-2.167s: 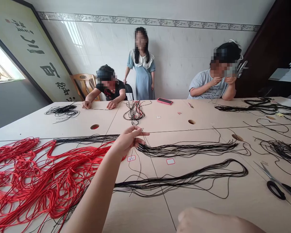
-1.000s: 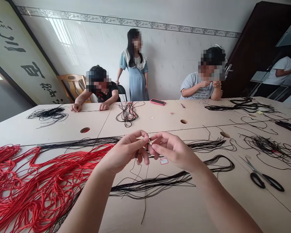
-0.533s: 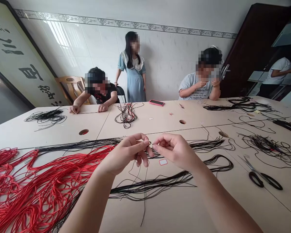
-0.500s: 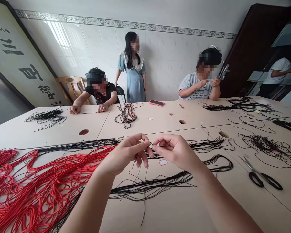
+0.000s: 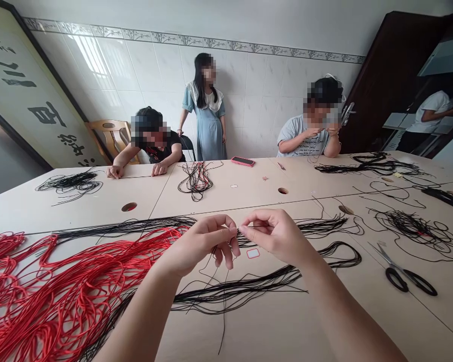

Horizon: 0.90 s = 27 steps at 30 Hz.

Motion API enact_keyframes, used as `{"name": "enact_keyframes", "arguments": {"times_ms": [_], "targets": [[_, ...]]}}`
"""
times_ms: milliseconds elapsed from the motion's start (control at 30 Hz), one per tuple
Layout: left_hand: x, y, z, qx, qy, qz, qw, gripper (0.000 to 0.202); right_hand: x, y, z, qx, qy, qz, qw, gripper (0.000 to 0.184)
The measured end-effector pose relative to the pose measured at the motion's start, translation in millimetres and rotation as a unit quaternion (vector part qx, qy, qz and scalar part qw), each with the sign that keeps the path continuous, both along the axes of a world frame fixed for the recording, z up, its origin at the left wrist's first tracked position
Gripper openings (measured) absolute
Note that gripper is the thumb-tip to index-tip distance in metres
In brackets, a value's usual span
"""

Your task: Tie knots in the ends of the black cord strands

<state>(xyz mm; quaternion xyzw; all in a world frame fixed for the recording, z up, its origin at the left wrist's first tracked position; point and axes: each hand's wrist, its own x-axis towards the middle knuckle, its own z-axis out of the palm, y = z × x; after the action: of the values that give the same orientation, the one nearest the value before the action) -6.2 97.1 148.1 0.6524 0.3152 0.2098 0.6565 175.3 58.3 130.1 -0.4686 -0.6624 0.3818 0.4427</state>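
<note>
Your L hand & R hand: fingertips pinched narrow on thin black cord, red cords just left.

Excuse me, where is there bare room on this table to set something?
Bare tabletop lies between the lower black cords and the scissors; another patch, between the far cord tangle and the round hole. Red cords crowd the left.

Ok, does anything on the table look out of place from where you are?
One thing: the black cords right of the right hand lie in a loose tangle with stray loops, unlike the straighter bundle below that hand.
</note>
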Motion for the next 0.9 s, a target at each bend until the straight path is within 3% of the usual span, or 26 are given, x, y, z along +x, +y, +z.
{"name": "enact_keyframes", "arguments": {"times_ms": [900], "targets": [[4.9, -2.8, -2.8, 0.001, 0.012, -0.019, 1.000, 0.016, 0.3, -2.0, 3.4, 0.009, -0.012, -0.017, 1.000, 0.018]]}}
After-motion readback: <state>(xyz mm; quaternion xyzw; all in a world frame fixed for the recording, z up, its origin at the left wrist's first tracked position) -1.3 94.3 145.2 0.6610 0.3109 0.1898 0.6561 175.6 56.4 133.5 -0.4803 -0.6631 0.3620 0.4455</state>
